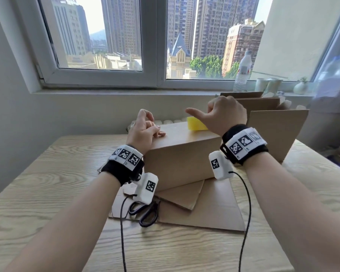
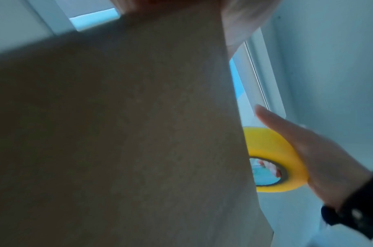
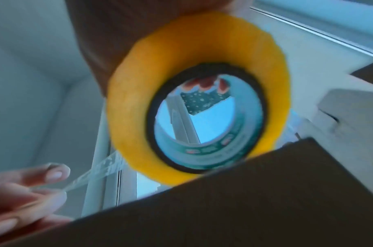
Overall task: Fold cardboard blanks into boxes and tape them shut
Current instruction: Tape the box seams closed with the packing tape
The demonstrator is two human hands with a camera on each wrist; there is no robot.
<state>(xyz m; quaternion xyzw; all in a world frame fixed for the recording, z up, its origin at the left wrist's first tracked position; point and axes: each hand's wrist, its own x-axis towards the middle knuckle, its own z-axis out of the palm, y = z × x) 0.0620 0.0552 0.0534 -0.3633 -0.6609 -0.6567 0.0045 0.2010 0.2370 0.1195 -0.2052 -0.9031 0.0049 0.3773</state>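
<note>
A folded brown cardboard box (image 1: 182,154) stands on the wooden table, on top of flat cardboard blanks (image 1: 202,211). My right hand (image 1: 224,114) holds a yellow tape roll (image 1: 196,123) above the box's top, fingers hooked through its core and thumb stretched out to the left. The roll (image 3: 198,93) fills the right wrist view, and a clear strip of tape (image 3: 92,173) runs from it to my left hand (image 3: 22,192). My left hand (image 1: 145,126) pinches that strip's end over the box's left top edge. The box wall (image 2: 117,133) fills the left wrist view, with the roll (image 2: 274,160) beside it.
Black-handled scissors (image 1: 145,211) lie on the blanks near my left wrist. A larger open cardboard box (image 1: 273,126) stands at the back right. A water bottle (image 1: 242,71), cups and a small vase sit on the windowsill. The table (image 1: 47,183) extends left and front.
</note>
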